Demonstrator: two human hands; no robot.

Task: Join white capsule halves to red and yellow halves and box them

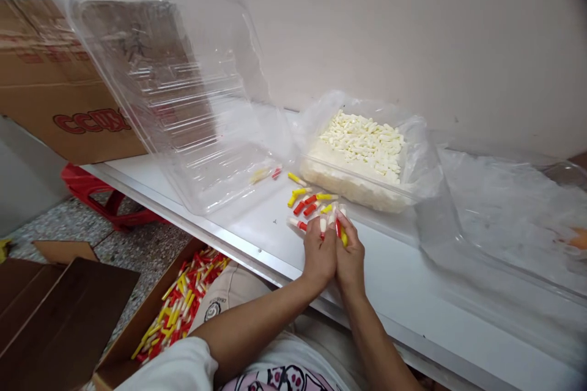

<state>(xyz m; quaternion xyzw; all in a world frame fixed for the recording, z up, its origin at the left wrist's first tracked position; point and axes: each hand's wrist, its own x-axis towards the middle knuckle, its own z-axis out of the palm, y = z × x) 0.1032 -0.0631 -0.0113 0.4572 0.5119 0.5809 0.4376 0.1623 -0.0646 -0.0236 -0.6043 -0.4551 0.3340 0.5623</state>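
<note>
My left hand (pixel 319 256) and my right hand (pixel 352 256) meet over the white table, fingers closed around a few small plastic tubes (pixel 339 230) in red and yellow with whitish tips. Exactly which tube each hand grips is partly hidden by the fingers. Just beyond my fingertips, several more of these red and yellow tubes (pixel 308 203) lie loose on the table. Behind them stands a clear container lined with a plastic bag (pixel 419 162), full of small cream-white pieces (pixel 367 142).
A large clear plastic tray (pixel 202 104) stands tilted on the left, before a cardboard box (pixel 41 91). Below the table edge, an open carton holds many red and yellow tubes (pixel 183 299). A red stool (pixel 119 201) is on the floor. Another clear container (pixel 518 214) sits at right.
</note>
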